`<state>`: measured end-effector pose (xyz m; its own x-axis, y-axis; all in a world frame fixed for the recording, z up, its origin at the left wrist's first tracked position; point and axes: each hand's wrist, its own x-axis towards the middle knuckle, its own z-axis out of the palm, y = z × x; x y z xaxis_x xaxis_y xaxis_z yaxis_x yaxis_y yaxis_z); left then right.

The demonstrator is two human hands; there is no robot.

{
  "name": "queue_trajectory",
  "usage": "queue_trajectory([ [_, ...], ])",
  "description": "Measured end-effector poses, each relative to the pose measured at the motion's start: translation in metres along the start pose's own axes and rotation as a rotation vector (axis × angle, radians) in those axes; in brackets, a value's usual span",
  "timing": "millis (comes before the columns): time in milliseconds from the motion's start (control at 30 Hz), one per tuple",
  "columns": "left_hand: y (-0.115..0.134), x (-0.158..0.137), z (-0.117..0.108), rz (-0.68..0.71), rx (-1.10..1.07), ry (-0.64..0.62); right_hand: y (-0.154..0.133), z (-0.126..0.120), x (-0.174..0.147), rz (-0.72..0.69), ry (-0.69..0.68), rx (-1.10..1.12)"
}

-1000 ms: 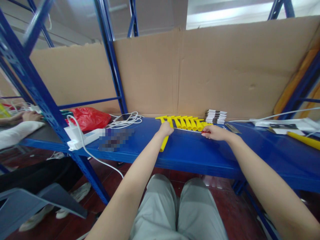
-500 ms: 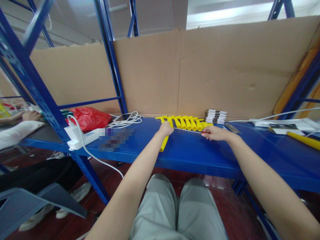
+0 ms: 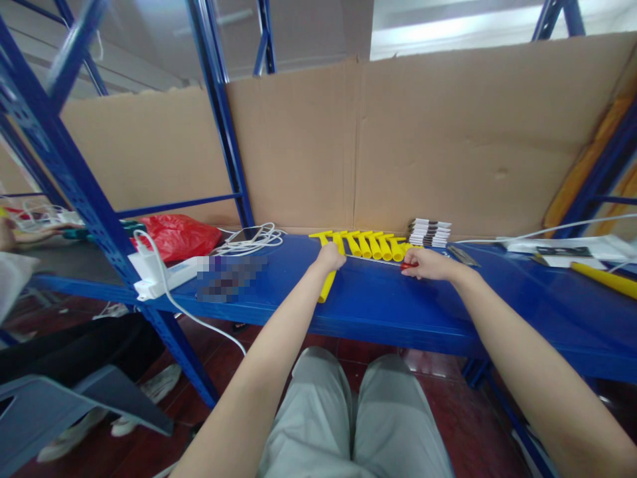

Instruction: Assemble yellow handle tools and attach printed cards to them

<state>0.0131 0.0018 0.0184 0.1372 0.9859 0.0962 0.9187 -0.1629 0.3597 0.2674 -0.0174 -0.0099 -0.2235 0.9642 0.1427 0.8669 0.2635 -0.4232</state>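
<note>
My left hand [image 3: 330,255] is closed round a yellow T-shaped tool with a round handle [image 3: 326,289] that points toward the shelf's front edge. In my right hand [image 3: 425,263] is a screwdriver by its red handle [image 3: 409,266]. Its long thin metal shaft [image 3: 374,259] runs left to the yellow tool at my left hand; the tip's contact is hidden by the fingers. Behind the shaft lies a row of several more yellow T-shaped tools [image 3: 375,246]. A stack of small white and black pieces [image 3: 429,233] sits behind my right hand.
On the left are a white power strip [image 3: 172,275], a red plastic bag [image 3: 182,237] and coiled white cable [image 3: 253,239]. A cardboard panel [image 3: 423,139] backs the blue shelf [image 3: 378,299]. A yellow handle [image 3: 604,279] lies at right. A co-worker's hand [image 3: 42,232] shows far left.
My hands, the yellow tool and the screwdriver stay almost in place, the right hand shifting only slightly. At far left the co-worker's arm has moved left.
</note>
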Motion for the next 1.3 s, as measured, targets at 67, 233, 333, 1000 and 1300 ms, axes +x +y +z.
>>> queue_trajectory([
  [67,0.000,0.000,0.000,-0.001,-0.003,-0.006,-0.001,-0.001,0.000,-0.029,0.010,-0.024],
  [233,0.000,0.000,-0.001,-0.028,-0.023,-0.012,0.000,-0.004,0.000,-0.092,0.015,-0.104],
  [333,0.000,0.000,0.000,-0.037,-0.037,-0.006,-0.001,-0.005,0.000,-0.100,0.005,-0.131],
  [1000,0.001,-0.002,-0.001,-0.032,-0.013,-0.015,-0.005,-0.007,-0.004,-0.120,-0.044,-0.122],
  [1300,0.001,-0.001,0.000,-0.039,-0.024,-0.013,0.002,-0.004,0.001,-0.106,0.097,-0.128],
])
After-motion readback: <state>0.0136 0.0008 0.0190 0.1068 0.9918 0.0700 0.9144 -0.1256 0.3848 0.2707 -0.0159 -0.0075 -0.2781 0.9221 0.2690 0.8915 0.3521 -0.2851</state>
